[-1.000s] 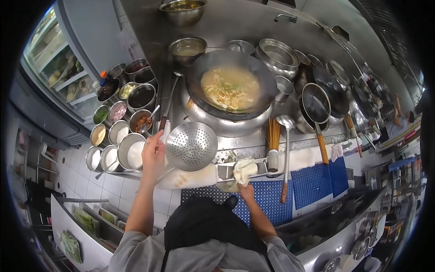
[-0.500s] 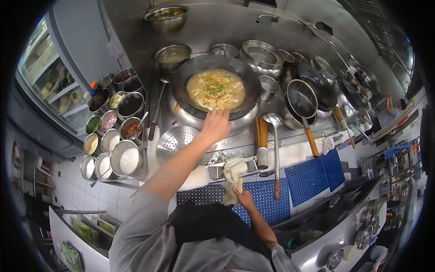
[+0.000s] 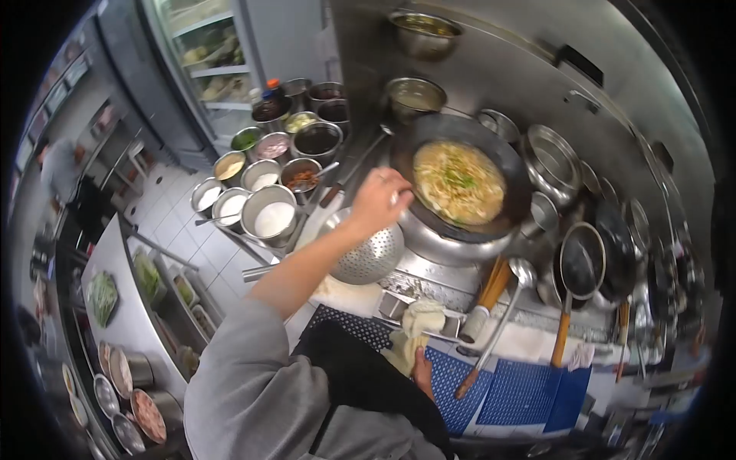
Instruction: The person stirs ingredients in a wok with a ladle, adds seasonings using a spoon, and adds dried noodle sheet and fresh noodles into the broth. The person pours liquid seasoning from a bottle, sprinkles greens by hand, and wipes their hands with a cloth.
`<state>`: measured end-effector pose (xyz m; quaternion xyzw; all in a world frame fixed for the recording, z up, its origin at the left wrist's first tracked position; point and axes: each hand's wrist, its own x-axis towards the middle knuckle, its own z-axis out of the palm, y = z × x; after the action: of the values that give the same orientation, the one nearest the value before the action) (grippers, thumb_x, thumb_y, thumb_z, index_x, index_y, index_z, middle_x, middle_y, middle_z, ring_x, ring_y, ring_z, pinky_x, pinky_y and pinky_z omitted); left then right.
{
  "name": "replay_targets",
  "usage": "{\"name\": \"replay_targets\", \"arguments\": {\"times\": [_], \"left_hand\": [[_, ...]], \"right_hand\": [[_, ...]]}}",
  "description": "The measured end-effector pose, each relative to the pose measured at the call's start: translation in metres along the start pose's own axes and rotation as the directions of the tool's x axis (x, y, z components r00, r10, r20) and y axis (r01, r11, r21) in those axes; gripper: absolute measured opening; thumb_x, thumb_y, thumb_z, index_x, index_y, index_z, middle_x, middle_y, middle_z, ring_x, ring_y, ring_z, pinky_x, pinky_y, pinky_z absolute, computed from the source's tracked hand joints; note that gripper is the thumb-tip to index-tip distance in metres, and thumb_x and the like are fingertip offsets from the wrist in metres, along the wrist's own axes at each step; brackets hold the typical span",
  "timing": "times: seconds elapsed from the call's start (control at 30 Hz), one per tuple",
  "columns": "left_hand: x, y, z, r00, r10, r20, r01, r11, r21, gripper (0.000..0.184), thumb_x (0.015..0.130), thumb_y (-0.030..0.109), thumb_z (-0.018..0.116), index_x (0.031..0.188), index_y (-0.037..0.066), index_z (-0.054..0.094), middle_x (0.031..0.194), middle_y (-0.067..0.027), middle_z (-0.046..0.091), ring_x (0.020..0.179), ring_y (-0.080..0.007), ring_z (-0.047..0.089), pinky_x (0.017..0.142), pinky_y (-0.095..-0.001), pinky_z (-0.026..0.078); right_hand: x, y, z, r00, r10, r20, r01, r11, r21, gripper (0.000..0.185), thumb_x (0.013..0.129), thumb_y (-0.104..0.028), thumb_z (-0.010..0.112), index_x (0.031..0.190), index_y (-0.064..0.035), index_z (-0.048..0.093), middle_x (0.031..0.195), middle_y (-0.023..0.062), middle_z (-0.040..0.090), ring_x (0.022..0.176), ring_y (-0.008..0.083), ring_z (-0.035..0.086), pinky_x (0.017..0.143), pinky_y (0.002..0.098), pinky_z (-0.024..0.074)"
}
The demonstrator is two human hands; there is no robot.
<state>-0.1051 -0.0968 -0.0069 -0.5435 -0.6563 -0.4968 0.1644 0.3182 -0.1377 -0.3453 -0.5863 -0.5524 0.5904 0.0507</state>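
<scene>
My left hand [image 3: 379, 201] hangs near the left side of the black wok [image 3: 515, 157], its fingers curled together; whatever may be in them is too small to make out. In the wok sits a soupy yellowish dish [image 3: 460, 184] with green shreds on top. A perforated strainer [image 3: 372, 257] lies under my left forearm. My right hand [image 3: 422, 372] is closed on a pale cloth [image 3: 422, 318], low in front of the stove edge. Just right of the cloth are a bamboo brush [image 3: 487, 299] and a ladle [image 3: 521, 272].
Several steel seasoning pots crowd the left, including one of white powder [image 3: 274, 220] and one of dark sauce [image 3: 317, 140]. A wire skimmer [image 3: 583, 261] rests at the right. A counter [image 3: 126, 268] with vegetables stands left, and another person [image 3: 65, 172] is far left.
My left hand has moved from the wok's front rim toward its left side. The view has turned left, showing more of the left counter. My right hand still holds the cloth.
</scene>
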Motion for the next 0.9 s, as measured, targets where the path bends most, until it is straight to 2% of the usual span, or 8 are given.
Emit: {"name": "replay_targets", "arguments": {"times": [0.1,0.17,0.27,0.33,0.4,0.63,0.73,0.9], "left_hand": [[0.030,-0.085,-0.067,0.979,-0.065,-0.195,0.098,0.981,0.166,0.016,0.083,0.017,0.071,0.091,0.003,0.072,0.093,-0.0151,0.068,0.095,-0.0354,0.063,0.086,-0.0441,0.050],[0.049,-0.149,-0.110,0.912,-0.273,-0.305,0.317,0.943,0.103,0.019,0.086,0.018,0.069,0.094,0.001,0.073,0.091,-0.0188,0.070,0.086,-0.0371,0.066,0.080,-0.0454,0.051],[0.071,-0.260,-0.162,0.791,-0.390,-0.471,0.521,0.834,0.185,0.030,0.088,0.023,0.065,0.105,0.001,0.073,0.098,-0.0214,0.071,0.095,-0.0369,0.069,0.086,-0.0449,0.053],[0.088,-0.316,-0.196,0.681,-0.509,-0.526,0.649,0.752,0.113,0.033,0.089,0.024,0.063,0.109,0.000,0.073,0.106,-0.0239,0.072,0.103,-0.0397,0.068,0.092,-0.0473,0.052],[0.104,-0.362,-0.223,0.653,-0.445,-0.613,0.659,0.733,0.169,0.034,0.090,0.024,0.059,0.111,0.001,0.073,0.109,-0.0252,0.071,0.107,-0.0413,0.066,0.095,-0.0487,0.050],[0.170,-0.454,-0.252,0.755,-0.454,-0.472,0.623,0.721,0.303,0.040,0.091,0.027,0.060,0.115,-0.003,0.070,0.112,-0.0263,0.069,0.106,-0.0443,0.065,0.097,-0.0500,0.049],[0.192,-0.477,-0.243,0.814,-0.555,-0.170,0.548,0.639,0.540,0.040,0.088,0.031,0.066,0.111,-0.001,0.071,0.113,-0.0232,0.070,0.109,-0.0431,0.064,0.098,-0.0501,0.049],[0.212,-0.474,-0.225,0.720,-0.691,-0.055,0.503,0.467,0.727,0.043,0.077,0.038,0.077,0.107,0.007,0.074,0.116,-0.0166,0.071,0.115,-0.0382,0.062,0.097,-0.0466,0.050]], "right_hand": [[-0.022,-0.031,-0.007,0.999,-0.040,-0.016,0.039,0.997,-0.071,0.077,0.099,-0.062,0.047,0.102,0.0113,0.070,0.087,0.0226,0.070,0.082,0.0293,0.065,0.074,0.0419,0.0502],[-0.033,-0.043,-0.009,0.999,-0.040,-0.028,0.040,0.999,-0.031,0.075,0.100,-0.063,0.047,0.093,0.0085,0.071,0.074,0.0161,0.065,0.070,0.0246,0.059,0.063,0.0405,0.0461],[-0.038,-0.044,-0.004,0.994,-0.063,-0.091,0.059,0.997,-0.044,0.073,0.100,-0.064,0.047,0.077,0.0022,0.068,0.057,0.0040,0.049,0.054,0.0164,0.047,0.048,0.0379,0.0346],[-0.045,-0.052,-0.001,0.992,-0.020,-0.124,0.005,0.993,-0.122,0.072,0.101,-0.061,0.046,0.077,0.0031,0.069,0.057,0.0041,0.050,0.055,0.0171,0.048,0.049,0.0380,0.0352],[-0.053,-0.062,0.001,0.988,0.077,-0.136,-0.099,0.981,-0.168,0.071,0.103,-0.058,0.045,0.078,0.0041,0.069,0.058,0.0035,0.051,0.054,0.0174,0.048,0.048,0.0386,0.0355],[-0.060,-0.091,0.024,0.975,0.082,-0.208,-0.132,0.962,-0.239,0.056,0.101,-0.048,0.049,0.088,0.0028,0.068,0.062,0.0071,0.054,0.053,0.0207,0.049,0.047,0.0407,0.0360],[-0.065,-0.101,0.030,0.969,0.071,-0.238,-0.135,0.955,-0.265,0.049,0.100,-0.043,0.051,0.092,0.0023,0.068,0.063,0.0084,0.056,0.052,0.0220,0.049,0.047,0.0412,0.0365],[-0.074,-0.108,0.036,0.958,0.054,-0.281,-0.141,0.944,-0.299,0.039,0.099,-0.035,0.054,0.100,0.0016,0.067,0.066,0.0105,0.058,0.052,0.0243,0.050,0.047,0.0422,0.0373]]}}
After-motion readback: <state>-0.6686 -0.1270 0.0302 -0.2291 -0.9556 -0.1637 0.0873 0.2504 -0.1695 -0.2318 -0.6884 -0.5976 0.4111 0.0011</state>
